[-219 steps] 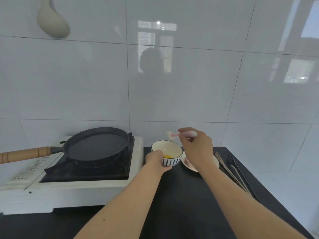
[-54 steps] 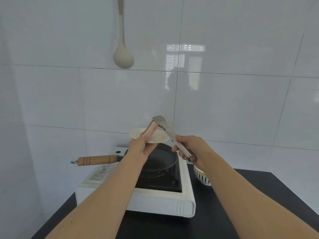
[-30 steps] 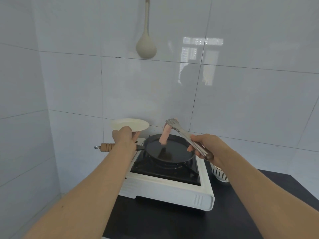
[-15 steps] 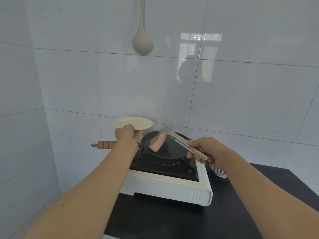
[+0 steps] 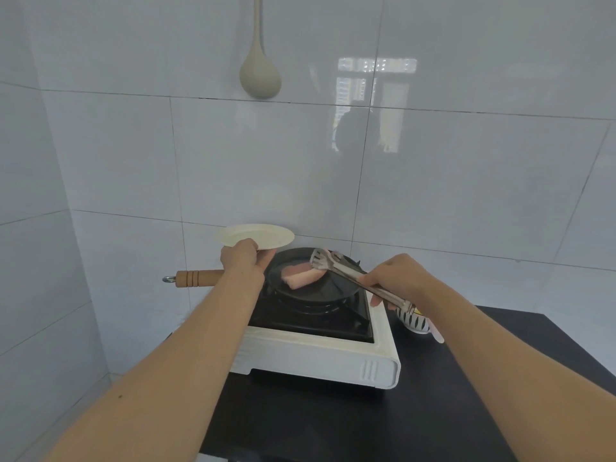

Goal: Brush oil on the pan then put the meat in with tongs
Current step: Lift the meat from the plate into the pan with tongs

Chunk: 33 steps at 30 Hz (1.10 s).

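A black pan (image 5: 320,290) with a wooden handle (image 5: 196,278) sits on the white portable stove (image 5: 320,358). A pink strip of meat (image 5: 301,277) lies flat in the pan. My right hand (image 5: 396,278) grips metal tongs (image 5: 353,273), whose tips hover over the far end of the meat. My left hand (image 5: 241,261) holds a small white plate (image 5: 256,235) level above the pan's left rim. A striped oil bowl (image 5: 415,321) stands right of the stove, partly behind my right wrist, with the pink brush (image 5: 436,332) sticking out of it.
The stove rests on a dark countertop (image 5: 466,411). White tiled walls close in behind and to the left. A beige ladle (image 5: 260,75) hangs on the wall above the stove.
The meat has gone from hanging upright in the tongs to lying flat in the pan. The tongs have lowered toward the pan. The plate stays raised in my left hand.
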Tool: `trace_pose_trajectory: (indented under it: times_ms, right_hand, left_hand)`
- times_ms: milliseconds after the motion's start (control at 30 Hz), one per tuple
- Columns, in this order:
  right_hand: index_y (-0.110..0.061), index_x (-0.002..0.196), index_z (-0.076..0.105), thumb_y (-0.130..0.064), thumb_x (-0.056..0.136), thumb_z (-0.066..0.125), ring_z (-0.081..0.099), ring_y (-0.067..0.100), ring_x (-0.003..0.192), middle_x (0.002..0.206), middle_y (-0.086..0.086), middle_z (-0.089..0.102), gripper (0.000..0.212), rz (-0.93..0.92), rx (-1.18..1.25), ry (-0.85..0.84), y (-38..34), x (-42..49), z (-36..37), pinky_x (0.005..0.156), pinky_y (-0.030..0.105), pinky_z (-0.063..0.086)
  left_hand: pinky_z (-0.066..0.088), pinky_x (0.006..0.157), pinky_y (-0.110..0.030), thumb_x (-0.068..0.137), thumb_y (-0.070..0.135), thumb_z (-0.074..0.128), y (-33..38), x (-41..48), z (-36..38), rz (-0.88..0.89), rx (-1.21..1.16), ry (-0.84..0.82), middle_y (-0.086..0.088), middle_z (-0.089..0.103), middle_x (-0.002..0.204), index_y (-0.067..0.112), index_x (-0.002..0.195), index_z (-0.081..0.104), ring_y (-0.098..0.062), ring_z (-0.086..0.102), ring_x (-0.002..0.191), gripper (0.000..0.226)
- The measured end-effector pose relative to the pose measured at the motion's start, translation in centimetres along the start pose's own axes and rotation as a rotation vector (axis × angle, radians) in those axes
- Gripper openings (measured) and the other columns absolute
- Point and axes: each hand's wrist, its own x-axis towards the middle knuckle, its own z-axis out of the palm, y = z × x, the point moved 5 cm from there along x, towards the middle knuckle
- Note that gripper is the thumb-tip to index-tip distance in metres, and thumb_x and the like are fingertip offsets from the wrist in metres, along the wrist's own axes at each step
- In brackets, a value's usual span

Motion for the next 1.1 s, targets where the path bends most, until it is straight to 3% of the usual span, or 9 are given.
trace_pose_trajectory:
  times_ms: [233, 433, 600, 700, 800, 933, 1100]
  right_hand:
    - [-0.019, 0.085, 0.077, -0.023, 0.080, 0.058, 0.057, 0.015, 0.048, 0.066, 0.001, 0.075, 0.021, -0.063, -0.132, 0.232, 0.3, 0.5, -1.1, 0.057, 0.025, 0.053]
    - [-0.014, 0.082, 0.078, -0.019, 0.078, 0.055, 0.060, 0.021, 0.050, 0.064, 0.003, 0.077, 0.023, -0.049, -0.193, 0.142, -0.3, 0.5, 0.1, 0.065, 0.030, 0.059]
    - [-0.004, 0.077, 0.074, -0.017, 0.078, 0.056, 0.052, 0.018, 0.041, 0.066, 0.008, 0.077, 0.023, -0.037, -0.175, 0.091, -1.1, 0.5, -0.7, 0.054, 0.028, 0.053]
    - [-0.005, 0.078, 0.076, -0.019, 0.076, 0.058, 0.052, 0.016, 0.041, 0.062, 0.005, 0.076, 0.023, -0.034, -0.162, 0.119, -1.2, 0.4, -1.0, 0.060, 0.029, 0.055]
    - [-0.007, 0.082, 0.078, -0.019, 0.076, 0.059, 0.055, 0.020, 0.047, 0.065, 0.007, 0.077, 0.022, -0.041, -0.099, 0.147, -1.4, 0.3, -0.6, 0.051, 0.027, 0.052]
    - [-0.008, 0.088, 0.076, -0.023, 0.077, 0.060, 0.056, 0.017, 0.045, 0.064, 0.005, 0.077, 0.025, -0.026, -0.139, 0.062, -1.6, 0.3, 0.5, 0.047, 0.022, 0.048]
    - [-0.002, 0.091, 0.073, -0.020, 0.078, 0.063, 0.053, 0.018, 0.042, 0.067, 0.009, 0.077, 0.025, -0.016, -0.111, 0.037, -1.5, 0.3, 0.0, 0.055, 0.024, 0.049]
  left_hand:
    - [0.056, 0.083, -0.042, 0.087, -0.012, 0.048, -0.4, 0.0, 0.4, -0.012, -0.010, -0.034, -0.022, 0.052, 0.136, 0.006, 0.140, 0.041, -0.037, 0.055, 0.120, 0.057]
    - [0.055, 0.082, -0.041, 0.087, -0.014, 0.045, -0.4, 0.0, 0.4, -0.006, -0.009, -0.071, -0.022, 0.051, 0.137, 0.006, 0.141, 0.040, -0.037, 0.055, 0.121, 0.057]
    - [0.055, 0.084, -0.041, 0.087, -0.014, 0.044, -0.2, 0.2, 0.2, 0.001, -0.019, -0.081, -0.022, 0.050, 0.137, 0.004, 0.140, 0.041, -0.037, 0.055, 0.121, 0.056]
    - [0.055, 0.084, -0.041, 0.087, -0.014, 0.044, -0.2, 0.0, 0.4, 0.000, -0.014, -0.076, -0.022, 0.051, 0.136, 0.004, 0.139, 0.042, -0.037, 0.056, 0.121, 0.055]
    - [0.055, 0.082, -0.040, 0.087, -0.014, 0.043, -0.2, -0.1, 0.4, 0.002, -0.008, -0.081, -0.022, 0.051, 0.137, 0.003, 0.140, 0.041, -0.038, 0.055, 0.121, 0.056]
    - [0.055, 0.083, -0.040, 0.087, -0.014, 0.043, -0.3, -0.3, 0.4, -0.002, 0.003, -0.084, -0.022, 0.049, 0.138, 0.003, 0.141, 0.039, -0.038, 0.055, 0.121, 0.056]
    - [0.055, 0.082, -0.040, 0.087, -0.014, 0.042, -0.3, -0.3, 0.4, 0.000, 0.002, -0.087, -0.023, 0.049, 0.138, 0.003, 0.141, 0.039, -0.038, 0.055, 0.121, 0.056]
